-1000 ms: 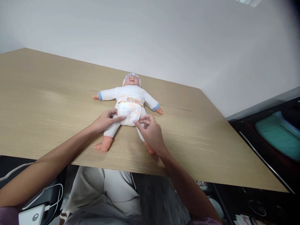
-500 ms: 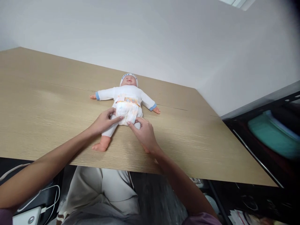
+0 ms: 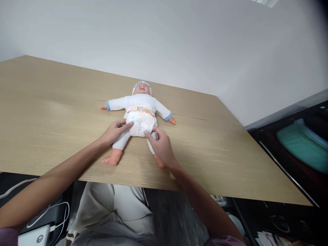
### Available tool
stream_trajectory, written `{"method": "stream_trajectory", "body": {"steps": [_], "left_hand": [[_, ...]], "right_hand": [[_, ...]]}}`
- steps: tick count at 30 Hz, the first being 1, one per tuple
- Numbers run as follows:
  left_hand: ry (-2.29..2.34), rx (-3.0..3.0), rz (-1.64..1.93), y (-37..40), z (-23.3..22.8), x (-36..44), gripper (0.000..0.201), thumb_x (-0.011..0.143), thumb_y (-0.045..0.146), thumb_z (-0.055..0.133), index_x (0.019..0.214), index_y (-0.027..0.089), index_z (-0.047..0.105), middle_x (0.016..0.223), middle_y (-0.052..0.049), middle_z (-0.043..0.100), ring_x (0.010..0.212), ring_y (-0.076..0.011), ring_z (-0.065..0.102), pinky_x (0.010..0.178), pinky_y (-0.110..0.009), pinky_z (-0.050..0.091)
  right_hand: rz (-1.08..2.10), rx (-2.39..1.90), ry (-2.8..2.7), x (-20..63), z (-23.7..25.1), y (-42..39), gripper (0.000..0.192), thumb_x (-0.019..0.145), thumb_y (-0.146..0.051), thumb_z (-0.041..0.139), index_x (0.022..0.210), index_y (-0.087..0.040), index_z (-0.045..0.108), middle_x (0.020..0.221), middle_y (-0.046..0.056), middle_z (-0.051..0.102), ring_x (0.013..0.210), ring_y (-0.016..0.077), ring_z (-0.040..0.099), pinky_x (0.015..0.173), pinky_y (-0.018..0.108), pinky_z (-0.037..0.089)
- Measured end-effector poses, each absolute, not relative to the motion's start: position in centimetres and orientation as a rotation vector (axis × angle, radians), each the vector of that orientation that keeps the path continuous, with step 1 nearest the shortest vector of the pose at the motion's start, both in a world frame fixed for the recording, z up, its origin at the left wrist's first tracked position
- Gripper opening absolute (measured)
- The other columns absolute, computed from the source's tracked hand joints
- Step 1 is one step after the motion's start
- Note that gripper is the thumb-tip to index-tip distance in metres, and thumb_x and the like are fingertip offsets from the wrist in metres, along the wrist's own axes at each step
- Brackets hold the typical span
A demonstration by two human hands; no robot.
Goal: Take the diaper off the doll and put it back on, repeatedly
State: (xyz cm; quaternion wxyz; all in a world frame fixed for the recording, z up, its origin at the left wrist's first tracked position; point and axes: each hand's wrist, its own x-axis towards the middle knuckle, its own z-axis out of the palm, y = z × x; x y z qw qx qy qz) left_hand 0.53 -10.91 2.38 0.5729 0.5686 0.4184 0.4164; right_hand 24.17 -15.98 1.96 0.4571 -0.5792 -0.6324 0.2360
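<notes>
Baby doll (image 3: 140, 102) lies on its back on the wooden table (image 3: 51, 112), head pointing away from the hands, arms spread out to both sides. It wears a white suit with blue cuffs, a white cap, and a diaper (image 3: 140, 123) with a coloured waistband.

Left hand (image 3: 114, 131): sits at the diaper's left leg edge, fingertips (image 3: 129, 125) touching the diaper, thumb above. Fingers are loosely curled, pressing or pinching lightly at the edge; can't tell if any fabric is actually gripped. The doll's leg on that side runs out from under the hand toward the near table edge, bare foot (image 3: 110, 160) just beyond the wrist.

Right hand (image 3: 162, 146): at the diaper's right leg edge, index fingertip on the lower corner, thumb close to it in a pinch pose. Whether it holds fabric is not clear. This hand covers most of the doll's other leg; only the foot tip shows below the palm.

Diaper is between the two hands, both touching it. Doll torso is just beyond both hands.

Below the table edge: the person's light trousers (image 3: 110, 212), and white cables (image 3: 51, 212) on the left-hand side.
</notes>
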Motion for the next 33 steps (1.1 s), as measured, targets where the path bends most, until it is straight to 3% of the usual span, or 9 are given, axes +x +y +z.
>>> {"method": "stream_trajectory", "body": {"steps": [2,5,10,15,18,20,22,29,33], "left_hand": [[1.012,1.456,0.993,-10.9,2.1,0.3,0.052,0.094,0.07,0.084,0.101,0.019,0.078,0.102,-0.006,0.079,0.089,-0.0232,0.068,0.079,-0.036,0.051],[1.021,1.529,1.004,-10.9,1.8,-0.4,0.049,0.093,0.065,0.087,0.11,0.019,0.078,0.11,-0.007,0.081,0.096,-0.0241,0.071,0.085,-0.038,0.053],[1.03,1.554,1.028,-11.4,2.3,-2.6,0.054,0.095,0.057,0.087,0.131,0.021,0.07,0.122,-0.012,0.084,0.115,-0.0291,0.076,0.095,-0.041,0.055],[1.326,1.829,1.122,-9.1,2.5,-4.8,0.044,0.104,0.055,0.074,0.132,0.021,0.066,0.125,-0.014,0.083,0.107,-0.0305,0.072,0.1,-0.047,0.052],[1.583,2.113,1.203,-5.5,1.7,-5.1,0.044,0.104,0.053,0.07,0.133,0.02,0.065,0.145,-0.02,0.072,0.13,-0.0387,0.062,0.118,-0.056,0.042],[1.672,2.241,1.206,-2.7,1.0,-4.8,0.053,0.104,0.055,0.068,0.142,0.019,0.062,0.159,-0.024,0.062,0.148,-0.0444,0.049,0.127,-0.06,0.031],[1.68,2.312,1.148,-0.1,0.5,-4.4,0.061,0.104,0.059,0.067,0.148,0.017,0.06,0.165,-0.026,0.057,0.152,-0.0475,0.044,0.129,-0.061,0.027],[1.738,2.427,0.967,3.1,-0.3,-3.9,0.063,0.107,0.067,0.054,0.145,0.018,0.066,0.14,-0.024,0.072,0.132,-0.0462,0.057,0.125,-0.061,0.027],[1.836,2.412,0.911,2.5,0.1,-3.0,0.065,0.104,0.067,0.056,0.139,0.014,0.07,0.132,-0.027,0.075,0.129,-0.0494,0.06,0.119,-0.063,0.033]], "right_hand": [[0.41,-1.412,-1.613,24.1,1.6,-16.2,0.027,0.102,-0.05,0.074,0.099,-0.023,0.078,0.113,0.009,0.068,0.096,0.0254,0.064,0.091,0.042,0.058],[0.365,-1.404,-1.685,24.6,1.4,-16.6,0.023,0.103,-0.044,0.073,0.105,-0.023,0.08,0.122,0.013,0.066,0.11,0.0301,0.068,0.099,0.047,0.06],[0.491,-1.363,-1.804,26.9,1.8,-17.6,0.032,0.105,-0.044,0.073,0.129,-0.024,0.082,0.119,0.011,0.069,0.097,0.0265,0.069,0.091,0.046,0.064],[0.449,-1.368,-1.71,30.0,2.2,-15.3,0.037,0.107,-0.053,0.069,0.127,-0.023,0.077,0.117,0.011,0.072,0.096,0.0263,0.073,0.094,0.047,0.067],[0.11,-1.408,-1.739,31.1,2.0,-10.8,0.041,0.106,-0.05,0.067,0.135,-0.021,0.073,0.132,0.018,0.07,0.118,0.0338,0.071,0.111,0.056,0.061],[-0.091,-1.459,-1.811,31.5,1.6,-7.2,0.052,0.106,-0.048,0.066,0.148,-0.018,0.067,0.149,0.023,0.066,0.141,0.0397,0.06,0.125,0.063,0.049],[-0.143,-1.535,-1.884,31.7,0.9,-3.8,0.063,0.105,-0.047,0.065,0.159,-0.016,0.058,0.16,0.025,0.061,0.149,0.0418,0.054,0.128,0.064,0.044],[-0.084,-1.64,-1.946,31.8,-1.4,0.1,0.066,0.106,-0.036,0.057,0.166,-0.008,0.053,0.153,0.027,0.069,0.138,0.0418,0.063,0.123,0.059,0.049],[0.026,-1.664,-1.861,31.2,-0.5,-0.4,0.05,0.104,-0.033,0.059,0.149,-0.015,0.072,0.141,0.023,0.078,0.128,0.0405,0.071,0.113,0.052,0.055]]}}
